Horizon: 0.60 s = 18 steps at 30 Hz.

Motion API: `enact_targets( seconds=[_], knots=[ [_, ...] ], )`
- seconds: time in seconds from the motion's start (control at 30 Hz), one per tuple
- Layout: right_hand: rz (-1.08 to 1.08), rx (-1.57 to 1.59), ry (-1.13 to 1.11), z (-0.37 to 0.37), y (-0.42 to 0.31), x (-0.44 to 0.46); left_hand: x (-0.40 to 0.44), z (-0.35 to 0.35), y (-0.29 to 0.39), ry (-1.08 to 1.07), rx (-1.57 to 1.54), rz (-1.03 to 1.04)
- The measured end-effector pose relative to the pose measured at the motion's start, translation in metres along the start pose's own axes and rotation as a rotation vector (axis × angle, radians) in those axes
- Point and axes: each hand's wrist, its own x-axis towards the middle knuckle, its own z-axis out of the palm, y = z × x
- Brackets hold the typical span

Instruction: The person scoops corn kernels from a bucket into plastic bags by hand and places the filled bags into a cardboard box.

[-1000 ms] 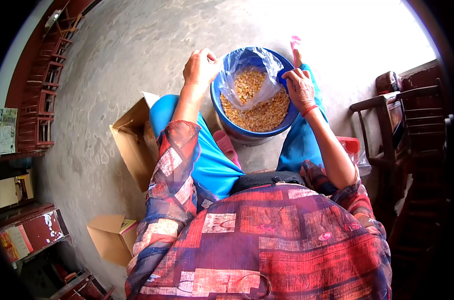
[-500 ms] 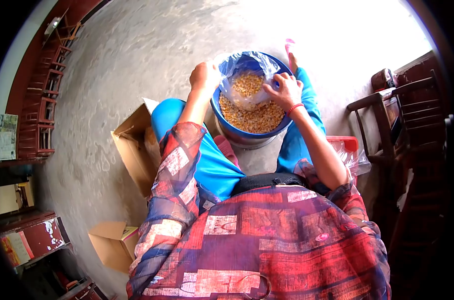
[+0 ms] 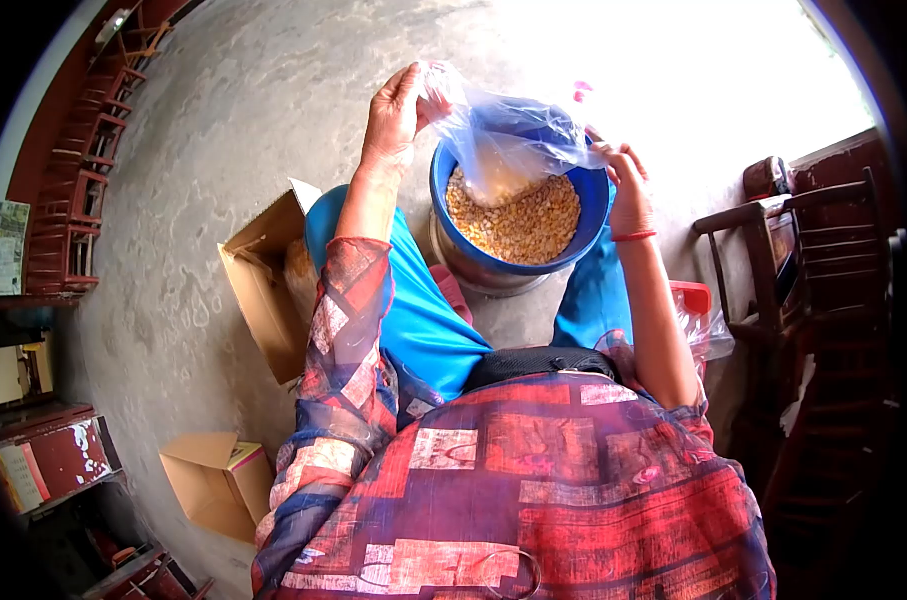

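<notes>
A clear plastic bag is stretched between my two hands above a blue basin. Dried corn kernels fill the basin, and some show blurred through the bag's lower part. My left hand pinches the bag's upper left edge, beyond the basin's left rim. Over at the right rim, my right hand grips the other side of the opening, a red band round its wrist. The basin rests on a round metallic base between my knees.
An open cardboard box stands beside my left leg, a smaller one nearer to me. Wooden chairs are on the right, with a red container by my right leg. Wooden furniture lines the left wall.
Both hands have risen and spread apart, the left up and leftward, the right out to the right. The bag is lifted and pulled wider, and fewer kernels show in it.
</notes>
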Motion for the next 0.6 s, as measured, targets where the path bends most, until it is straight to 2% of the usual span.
enact_targets(
  seconds=[0.03, 0.07, 0.1, 0.13, 0.17, 0.3, 0.37, 0.4, 0.43, 0.5, 0.6],
  knots=[
    [0.086, 0.054, 0.003, 0.0, -0.009, -0.002, -0.001, 0.001, -0.001, 0.044, 0.125, 0.014],
    [0.064, 0.155, -0.113, -0.002, -0.019, -0.002, 0.0, -0.001, -0.002, 0.04, 0.123, 0.01],
    [0.041, 0.279, -0.203, -0.001, -0.028, -0.001, 0.002, -0.006, -0.004, 0.041, 0.264, 0.015],
    [0.049, 0.342, -0.235, 0.003, -0.038, -0.001, 0.003, -0.008, -0.005, 0.045, 0.407, 0.021],
    [0.056, 0.407, -0.27, 0.007, -0.044, -0.002, 0.003, -0.008, -0.008, 0.046, 0.407, 0.022],
    [0.129, 0.502, -0.417, 0.009, -0.043, 0.0, 0.002, -0.007, -0.003, 0.057, 0.162, -0.078],
    [0.175, 0.349, -0.531, 0.004, -0.035, 0.001, -0.001, -0.006, 0.001, 0.046, 0.078, -0.14],
    [0.22, 0.308, -0.395, 0.013, -0.041, -0.012, -0.002, -0.006, 0.002, 0.037, -0.003, -0.163],
    [0.224, 0.311, -0.395, 0.017, -0.045, -0.017, -0.001, -0.007, 0.002, 0.03, -0.084, -0.188],
    [0.144, 0.204, -0.448, 0.022, -0.05, -0.023, 0.0, -0.009, 0.001, 0.03, -0.098, -0.194],
    [0.051, 0.152, -0.521, 0.026, -0.062, -0.025, 0.001, -0.007, 0.001, -0.156, -0.235, -0.106]
  ],
)
